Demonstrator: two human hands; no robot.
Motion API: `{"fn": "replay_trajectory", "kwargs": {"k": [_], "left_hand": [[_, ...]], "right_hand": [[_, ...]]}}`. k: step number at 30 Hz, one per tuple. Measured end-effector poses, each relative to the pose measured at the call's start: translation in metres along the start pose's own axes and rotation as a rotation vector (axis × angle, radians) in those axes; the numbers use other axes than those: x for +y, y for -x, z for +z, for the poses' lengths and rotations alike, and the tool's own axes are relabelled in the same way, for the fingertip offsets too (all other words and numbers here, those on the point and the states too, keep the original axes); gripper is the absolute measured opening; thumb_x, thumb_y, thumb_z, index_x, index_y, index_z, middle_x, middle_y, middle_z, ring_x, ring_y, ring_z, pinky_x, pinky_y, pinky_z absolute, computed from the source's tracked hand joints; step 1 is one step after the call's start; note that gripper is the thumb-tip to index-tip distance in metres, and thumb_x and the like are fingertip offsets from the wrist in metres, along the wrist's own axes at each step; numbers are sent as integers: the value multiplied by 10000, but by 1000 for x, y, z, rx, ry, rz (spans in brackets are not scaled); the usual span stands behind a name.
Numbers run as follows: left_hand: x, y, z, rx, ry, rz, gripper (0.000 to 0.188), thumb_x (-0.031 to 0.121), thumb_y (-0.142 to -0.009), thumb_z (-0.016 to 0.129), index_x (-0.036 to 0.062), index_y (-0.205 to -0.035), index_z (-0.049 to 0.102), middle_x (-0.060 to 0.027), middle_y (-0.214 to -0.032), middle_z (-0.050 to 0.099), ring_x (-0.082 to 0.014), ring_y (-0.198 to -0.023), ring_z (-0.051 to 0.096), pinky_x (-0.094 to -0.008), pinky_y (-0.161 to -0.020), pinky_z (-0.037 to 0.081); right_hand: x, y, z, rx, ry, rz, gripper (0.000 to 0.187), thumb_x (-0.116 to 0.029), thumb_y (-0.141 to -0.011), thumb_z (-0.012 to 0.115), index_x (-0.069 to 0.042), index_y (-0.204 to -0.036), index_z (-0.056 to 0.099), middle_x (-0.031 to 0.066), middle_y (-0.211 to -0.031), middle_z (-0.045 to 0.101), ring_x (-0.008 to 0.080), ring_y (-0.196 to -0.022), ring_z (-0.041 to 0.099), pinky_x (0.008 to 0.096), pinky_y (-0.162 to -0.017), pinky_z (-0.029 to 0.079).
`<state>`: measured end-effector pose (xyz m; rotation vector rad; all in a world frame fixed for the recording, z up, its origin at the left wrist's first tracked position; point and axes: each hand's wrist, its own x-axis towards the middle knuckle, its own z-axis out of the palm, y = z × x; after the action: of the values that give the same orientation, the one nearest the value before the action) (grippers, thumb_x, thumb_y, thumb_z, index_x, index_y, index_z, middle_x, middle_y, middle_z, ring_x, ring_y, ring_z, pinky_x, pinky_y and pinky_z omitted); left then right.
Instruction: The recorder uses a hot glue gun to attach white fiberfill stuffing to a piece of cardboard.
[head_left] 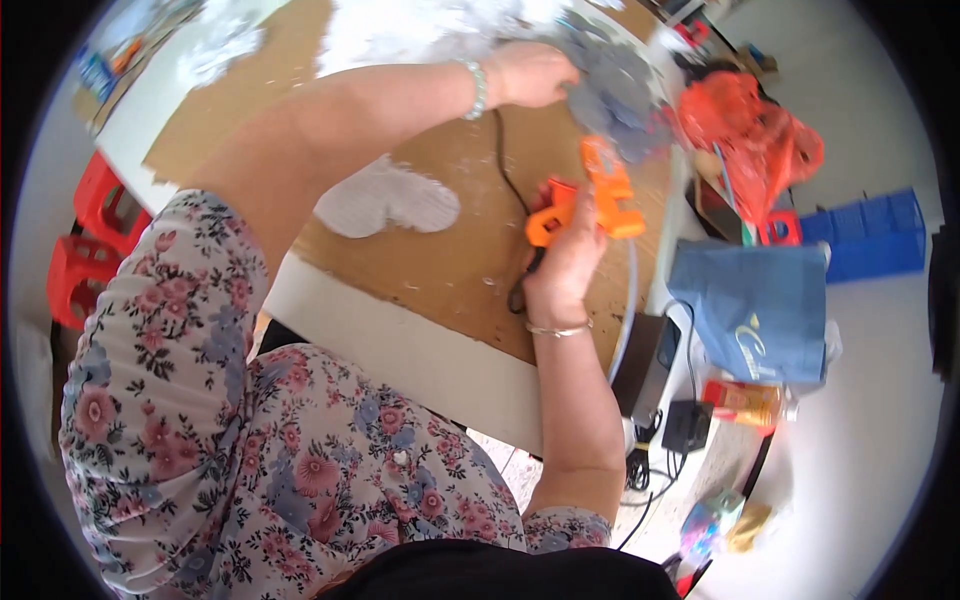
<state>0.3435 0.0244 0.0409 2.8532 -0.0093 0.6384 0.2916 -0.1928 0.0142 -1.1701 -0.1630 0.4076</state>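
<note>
An orange glue gun [600, 195] with a black cord is in my right hand [568, 255], whose fingers wrap round its handle. My left hand [532, 75] reaches across the table to the edge of a heap of grey fluffy fabric pieces [615, 85]. Its fingers are curled together there, and what lies between them is hidden. Below my left forearm lies a white fluffy fabric piece [420, 205] with two rounded lobes, partly covered by the arm. The cord [503, 160] runs over the brown cardboard [470, 275] from under my left wrist toward my right hand.
White fluffy material [400, 35] is piled at the far side. Right of the table are a red plastic bag [745, 130], a blue bag [755, 310], a blue bin [865, 235] and a black adapter [687, 427] with cables. Red stools [80, 280] stand left.
</note>
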Motion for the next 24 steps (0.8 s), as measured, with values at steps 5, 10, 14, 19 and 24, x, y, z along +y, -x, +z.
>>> {"fn": "replay_trajectory", "kwargs": {"k": [5, 10, 14, 19, 24], "left_hand": [[3, -73, 38, -217, -127, -145, 404, 281, -762, 663, 100, -1119, 611, -128, -1072, 637, -288, -1022, 593, -399, -858, 482], [-18, -76, 45, -107, -149, -61, 534, 200, -736, 706, 129, -1240, 543, -108, -1001, 649, -287, -927, 614, -383, -803, 494], [-16, -72, 30, -94, -35, -108, 425, 171, -716, 689, 119, -1132, 614, -105, -994, 659, -279, -949, 617, -370, -825, 492], [-37, -56, 14, -140, 113, -181, 226, 133, -703, 663, 119, -925, 701, -94, -940, 684, -265, -926, 635, -358, -805, 504], [-38, -43, 3, -79, 210, -197, 149, 115, -723, 663, 73, -859, 706, -93, -861, 694, -242, -814, 656, -330, -750, 516]], "right_hand": [[-7, -54, -23, -37, -66, 0, 279, -248, -939, 483, 6, -910, 597, 71, -793, 618, 155, -710, 596, 277, -660, 486], [-11, -52, -18, -85, -50, 11, 277, -246, -939, 484, 5, -905, 598, 70, -822, 620, 150, -720, 594, 275, -663, 490], [-15, -38, -2, -66, 10, 20, 247, -223, -939, 491, 4, -926, 585, 79, -847, 630, 150, -730, 603, 268, -652, 500], [-9, -23, 17, -41, -4, 3, 258, -245, -935, 514, 7, -945, 567, 94, -886, 630, 158, -752, 608, 277, -667, 511], [-11, -14, 26, -31, -23, 37, 259, -254, -928, 531, 3, -948, 555, 101, -909, 622, 161, -767, 605, 279, -685, 516]]}}
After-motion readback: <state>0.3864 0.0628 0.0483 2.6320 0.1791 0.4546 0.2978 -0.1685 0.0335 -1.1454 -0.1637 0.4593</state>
